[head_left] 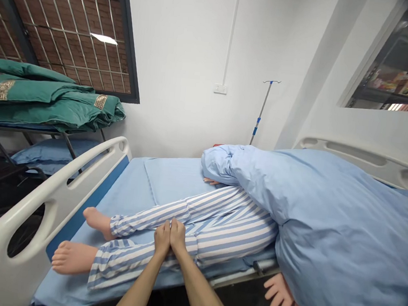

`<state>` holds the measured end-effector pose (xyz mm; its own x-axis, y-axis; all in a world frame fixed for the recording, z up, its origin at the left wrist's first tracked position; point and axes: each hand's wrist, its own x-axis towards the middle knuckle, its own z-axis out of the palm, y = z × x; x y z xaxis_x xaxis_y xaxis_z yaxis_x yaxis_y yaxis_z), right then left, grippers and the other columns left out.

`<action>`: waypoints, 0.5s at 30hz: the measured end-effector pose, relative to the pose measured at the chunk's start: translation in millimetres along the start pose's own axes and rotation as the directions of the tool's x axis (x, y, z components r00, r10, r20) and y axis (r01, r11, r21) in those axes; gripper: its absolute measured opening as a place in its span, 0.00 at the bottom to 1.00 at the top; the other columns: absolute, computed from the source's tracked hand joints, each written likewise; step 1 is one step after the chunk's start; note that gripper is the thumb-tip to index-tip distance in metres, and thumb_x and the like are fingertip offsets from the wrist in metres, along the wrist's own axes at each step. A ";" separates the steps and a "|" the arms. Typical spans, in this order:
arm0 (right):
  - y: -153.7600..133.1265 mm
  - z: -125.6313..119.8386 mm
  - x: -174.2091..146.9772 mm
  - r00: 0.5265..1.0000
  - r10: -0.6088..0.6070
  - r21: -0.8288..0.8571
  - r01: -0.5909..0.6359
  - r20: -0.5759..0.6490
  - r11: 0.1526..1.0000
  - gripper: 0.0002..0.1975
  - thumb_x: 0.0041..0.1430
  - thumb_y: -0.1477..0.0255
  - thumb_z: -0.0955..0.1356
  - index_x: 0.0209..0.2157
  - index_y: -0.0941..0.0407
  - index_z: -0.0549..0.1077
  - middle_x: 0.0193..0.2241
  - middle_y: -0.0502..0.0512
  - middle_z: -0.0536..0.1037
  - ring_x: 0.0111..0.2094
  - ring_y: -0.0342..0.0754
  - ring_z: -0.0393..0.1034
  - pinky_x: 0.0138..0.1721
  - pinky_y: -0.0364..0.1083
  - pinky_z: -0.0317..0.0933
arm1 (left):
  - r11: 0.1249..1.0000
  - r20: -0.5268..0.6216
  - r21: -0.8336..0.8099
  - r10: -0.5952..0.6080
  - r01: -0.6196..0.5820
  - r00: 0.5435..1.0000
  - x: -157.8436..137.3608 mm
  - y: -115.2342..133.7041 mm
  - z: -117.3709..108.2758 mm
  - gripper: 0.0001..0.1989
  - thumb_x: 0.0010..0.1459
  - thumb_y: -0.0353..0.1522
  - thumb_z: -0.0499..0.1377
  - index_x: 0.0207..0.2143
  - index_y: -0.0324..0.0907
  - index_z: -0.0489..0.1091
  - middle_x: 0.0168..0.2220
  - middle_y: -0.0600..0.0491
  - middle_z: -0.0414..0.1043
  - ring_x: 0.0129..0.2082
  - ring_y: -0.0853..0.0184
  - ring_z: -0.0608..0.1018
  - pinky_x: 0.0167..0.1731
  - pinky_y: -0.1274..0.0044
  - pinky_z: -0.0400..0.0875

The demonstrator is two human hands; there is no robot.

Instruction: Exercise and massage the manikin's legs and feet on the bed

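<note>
the left hand (162, 239) and right hand (177, 237) sit side by side, fingers curled, at the near leg of the striped trousers (235, 238); whether either grip holds cloth, one cannot tell. the trousers lie along the bed (130, 187), between manikin feet (74, 258) at left and a blue quilt (348, 229) at right.

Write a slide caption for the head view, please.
Left hand and right hand together over a manikin's striped trousers, a blue quilt covering its upper body.

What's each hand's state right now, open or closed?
Left hand: closed, over the striped trousers; can't tell if gripping anything.
Right hand: closed, beside the left; contents hidden.
</note>
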<state>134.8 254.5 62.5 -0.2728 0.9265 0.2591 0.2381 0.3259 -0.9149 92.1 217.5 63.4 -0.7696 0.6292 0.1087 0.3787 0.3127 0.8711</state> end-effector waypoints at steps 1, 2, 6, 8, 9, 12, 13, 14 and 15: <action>-1.8 -1.1 4.1 1.000 0.016 0.008 -0.016 0.005 1.000 0.23 0.56 0.65 0.52 0.14 0.58 0.63 0.14 0.53 0.67 0.18 0.42 0.59 0.20 0.41 0.49 | 0.999 0.007 0.017 0.038 -0.038 0.999 -0.7 -0.1 -0.6 0.22 0.53 0.41 0.41 0.13 0.41 0.60 0.16 0.50 0.65 0.20 0.69 0.65 0.23 0.78 0.54; -4.0 -2.7 8.2 1.000 0.023 0.015 -0.024 0.013 1.000 0.23 0.56 0.64 0.52 0.13 0.58 0.62 0.13 0.52 0.66 0.17 0.42 0.58 0.20 0.41 0.49 | 0.997 0.009 0.033 0.066 -0.067 0.998 -1.0 0.3 -1.0 0.22 0.53 0.40 0.40 0.12 0.41 0.58 0.16 0.51 0.64 0.20 0.70 0.65 0.23 0.78 0.54; -9.0 -9.8 13.7 0.998 -0.041 0.001 0.041 0.044 0.999 0.23 0.56 0.65 0.52 0.14 0.58 0.63 0.12 0.51 0.65 0.17 0.41 0.57 0.20 0.40 0.48 | 0.995 0.013 0.054 0.080 -0.080 0.997 -0.6 2.2 -0.8 0.22 0.54 0.40 0.40 0.13 0.40 0.58 0.16 0.52 0.64 0.19 0.71 0.64 0.22 0.79 0.53; -6.8 -10.7 7.5 0.997 -0.072 -0.049 0.074 0.036 0.996 0.23 0.56 0.66 0.52 0.15 0.59 0.65 0.14 0.53 0.68 0.18 0.41 0.59 0.21 0.40 0.48 | 0.998 0.025 0.028 0.056 -0.056 0.998 -1.2 0.7 -0.8 0.22 0.54 0.40 0.41 0.14 0.40 0.60 0.17 0.52 0.65 0.20 0.71 0.65 0.23 0.80 0.55; -4.9 -10.5 3.4 0.997 -0.080 -0.083 0.081 0.024 0.993 0.23 0.57 0.66 0.52 0.16 0.59 0.66 0.16 0.54 0.70 0.19 0.42 0.60 0.21 0.40 0.48 | 0.999 0.028 0.013 0.045 -0.045 0.999 -1.9 -0.4 -1.1 0.22 0.54 0.40 0.41 0.15 0.40 0.61 0.18 0.52 0.66 0.20 0.71 0.65 0.23 0.80 0.55; -0.1 -8.9 -6.2 0.996 -0.085 -0.160 0.084 0.002 0.984 0.22 0.57 0.67 0.52 0.18 0.58 0.68 0.19 0.56 0.72 0.21 0.43 0.63 0.23 0.41 0.48 | 1.000 0.033 -0.016 0.024 -0.024 0.999 -2.8 -0.9 -2.4 0.21 0.53 0.40 0.42 0.15 0.40 0.62 0.17 0.52 0.66 0.20 0.72 0.65 0.23 0.80 0.56; 0.6 -8.7 -7.4 0.997 -0.080 -0.168 0.079 0.000 0.983 0.23 0.57 0.68 0.52 0.19 0.58 0.69 0.19 0.56 0.73 0.22 0.43 0.64 0.23 0.41 0.48 | 1.000 0.032 -0.028 0.014 -0.013 0.999 -1.6 1.6 -2.5 0.21 0.52 0.40 0.42 0.14 0.40 0.61 0.17 0.53 0.65 0.20 0.72 0.65 0.23 0.80 0.56; 0.9 -8.7 -7.6 0.997 -0.079 -0.169 0.079 0.005 0.983 0.23 0.57 0.68 0.52 0.18 0.58 0.69 0.19 0.56 0.73 0.22 0.43 0.64 0.24 0.41 0.48 | 0.998 0.017 -0.054 -0.013 0.014 1.000 0.8 5.9 -2.3 0.20 0.52 0.40 0.43 0.13 0.40 0.60 0.15 0.53 0.64 0.19 0.72 0.64 0.22 0.80 0.56; 0.9 -9.0 -7.1 0.997 -0.079 -0.164 0.080 0.010 0.983 0.23 0.57 0.68 0.52 0.18 0.58 0.69 0.19 0.56 0.73 0.22 0.44 0.64 0.24 0.41 0.48 | 0.995 -0.015 -0.090 -0.054 0.052 0.998 4.5 12.1 -1.5 0.20 0.51 0.39 0.44 0.12 0.40 0.59 0.14 0.54 0.62 0.17 0.72 0.63 0.20 0.80 0.55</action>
<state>145.3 249.9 62.6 -0.3002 0.8959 0.3274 0.3652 0.4250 -0.8282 92.5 223.1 75.2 -0.7968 0.6003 0.0689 0.2899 0.2797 0.9153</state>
